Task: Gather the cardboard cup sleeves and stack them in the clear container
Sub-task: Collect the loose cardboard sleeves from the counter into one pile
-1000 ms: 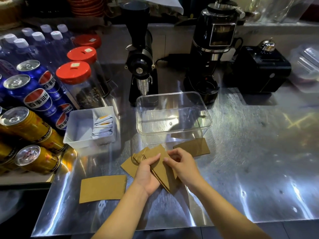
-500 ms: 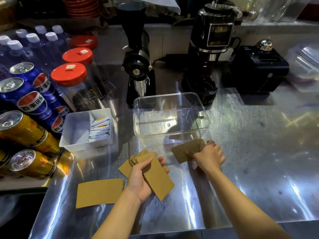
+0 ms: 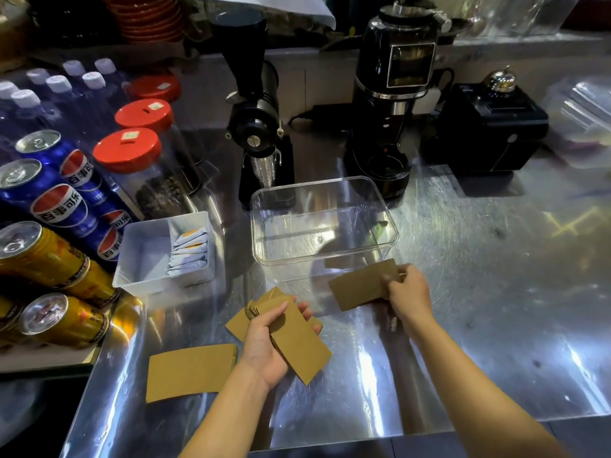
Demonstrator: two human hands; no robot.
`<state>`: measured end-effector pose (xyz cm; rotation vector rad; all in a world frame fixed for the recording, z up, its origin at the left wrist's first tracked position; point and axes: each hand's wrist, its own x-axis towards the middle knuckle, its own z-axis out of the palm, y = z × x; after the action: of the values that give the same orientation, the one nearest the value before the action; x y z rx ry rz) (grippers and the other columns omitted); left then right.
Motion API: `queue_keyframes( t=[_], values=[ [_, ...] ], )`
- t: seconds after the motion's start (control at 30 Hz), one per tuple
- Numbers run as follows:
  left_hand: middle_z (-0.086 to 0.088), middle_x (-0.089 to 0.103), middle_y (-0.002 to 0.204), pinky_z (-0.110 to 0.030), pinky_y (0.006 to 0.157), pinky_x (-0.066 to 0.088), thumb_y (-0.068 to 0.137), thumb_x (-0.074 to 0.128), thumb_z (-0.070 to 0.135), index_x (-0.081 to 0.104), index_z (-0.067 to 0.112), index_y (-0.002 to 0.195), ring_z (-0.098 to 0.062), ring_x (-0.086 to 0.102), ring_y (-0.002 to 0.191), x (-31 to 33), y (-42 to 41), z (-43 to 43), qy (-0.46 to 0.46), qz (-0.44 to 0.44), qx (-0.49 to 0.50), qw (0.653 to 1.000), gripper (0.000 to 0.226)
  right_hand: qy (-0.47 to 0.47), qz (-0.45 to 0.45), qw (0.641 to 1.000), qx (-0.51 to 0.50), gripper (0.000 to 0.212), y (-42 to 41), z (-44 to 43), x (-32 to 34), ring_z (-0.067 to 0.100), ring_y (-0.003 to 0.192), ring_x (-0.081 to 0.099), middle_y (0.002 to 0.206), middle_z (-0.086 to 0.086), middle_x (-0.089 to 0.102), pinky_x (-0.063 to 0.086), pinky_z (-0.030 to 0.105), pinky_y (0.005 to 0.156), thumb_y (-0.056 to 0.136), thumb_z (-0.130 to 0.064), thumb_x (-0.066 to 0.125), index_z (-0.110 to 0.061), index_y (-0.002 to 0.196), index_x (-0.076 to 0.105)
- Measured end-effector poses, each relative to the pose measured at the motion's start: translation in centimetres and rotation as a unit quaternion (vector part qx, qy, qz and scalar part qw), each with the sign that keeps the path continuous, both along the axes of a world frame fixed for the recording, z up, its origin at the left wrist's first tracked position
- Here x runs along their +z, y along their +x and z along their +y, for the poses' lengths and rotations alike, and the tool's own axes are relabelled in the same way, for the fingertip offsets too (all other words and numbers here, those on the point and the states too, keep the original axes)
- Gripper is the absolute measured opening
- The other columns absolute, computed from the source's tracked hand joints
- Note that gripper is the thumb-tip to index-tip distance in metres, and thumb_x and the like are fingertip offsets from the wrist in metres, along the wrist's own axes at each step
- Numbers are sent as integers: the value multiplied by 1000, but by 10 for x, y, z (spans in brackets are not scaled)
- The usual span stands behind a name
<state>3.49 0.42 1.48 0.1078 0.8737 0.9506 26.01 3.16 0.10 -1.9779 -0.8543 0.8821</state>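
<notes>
My left hand (image 3: pixel 267 345) grips a small stack of flat brown cardboard cup sleeves (image 3: pixel 302 345) just above the steel counter. My right hand (image 3: pixel 408 295) pinches the right end of another sleeve (image 3: pixel 358 289), lifted slightly in front of the clear container (image 3: pixel 386 223). The container stands in the middle of the counter with nothing in it. One more sleeve (image 3: pixel 190 371) lies flat at the near left. A further sleeve (image 3: pixel 239 325) pokes out from under my left hand.
A white tray (image 3: pixel 142 256) with sachets sits left of the container. Drink cans (image 3: pixel 49 259), red-lidded jars (image 3: pixel 129 150) and water bottles crowd the left side. Two black grinders (image 3: pixel 261 127) and a black box (image 3: pixel 489 127) stand behind. The counter's front edge (image 3: pixel 330 441) is near.
My right hand left the stack, reached right and picked up the sleeve in front of the container. My left hand kept hold of the stack.
</notes>
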Motion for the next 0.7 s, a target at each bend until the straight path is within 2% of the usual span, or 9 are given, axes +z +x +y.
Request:
queue_keyframes(
  t=[0.07,0.13,0.2,0.27,0.33,0.4,0.5,0.57,0.7],
  values=[
    [-15,67,77,-48,80,48,70,62,12,66,3,82,-29,61,75,1,-1,2,-1,-12,6,1000,16,65,49,997,8,15,6,-1,7,11,65,57,83,7,64,46,24,53,87,-10,57,-24,83,59],
    [-15,68,75,-47,78,49,71,62,14,67,2,80,-28,63,71,3,-2,3,0,-9,2,1000,15,122,97,987,29,16,9,-3,14,3,56,57,70,-3,65,45,18,48,87,-7,58,-21,88,67],
    [-15,69,76,-46,77,51,71,63,16,67,1,82,-27,65,70,4,-2,4,2,0,-18,1000,19,137,136,979,65,15,9,-7,22,-4,43,52,54,-14,64,38,9,39,85,-6,60,-15,94,69],
    [-16,71,78,-44,76,54,70,65,20,70,0,82,-27,68,72,5,-1,4,-2,7,-54,999,24,118,183,966,138,12,2,-11,31,-3,36,46,46,-16,60,31,9,33,85,-6,62,-13,94,66],
    [-17,71,84,-44,80,56,70,66,25,69,-1,87,-28,69,80,5,0,3,-13,5,-85,996,31,97,234,944,212,11,-9,-14,39,-1,37,45,48,-11,60,27,11,32,83,-6,64,-16,86,64],
    [-19,71,95,-46,85,54,75,64,30,67,-2,98,-32,67,91,6,2,0,-16,-11,-119,993,39,75,254,927,265,14,-23,-16,46,2,43,51,53,-9,63,29,11,33,81,-5,66,-18,80,62],
    [-18,75,90,-42,71,59,76,63,36,72,3,96,-31,71,83,7,3,-5,10,-16,-150,988,41,63,250,909,326,17,-41,-16,52,6,39,48,59,-8,62,31,13,34,80,-3,66,-19,77,61],
    [-16,76,86,-42,70,60,71,65,42,74,5,93,-29,72,77,7,1,-7,16,-21,-140,990,43,70,243,906,340,19,-49,-15,53,10,37,47,63,0,60,31,15,34,79,-1,67,-19,76,61],
    [-21,73,99,-53,85,53,71,66,44,69,3,104,-32,70,88,8,-4,-13,19,-59,-122,991,53,84,213,906,356,16,-59,-11,50,10,36,51,66,7,56,35,17,30,79,1,67,-12,81,57]
  ],
)
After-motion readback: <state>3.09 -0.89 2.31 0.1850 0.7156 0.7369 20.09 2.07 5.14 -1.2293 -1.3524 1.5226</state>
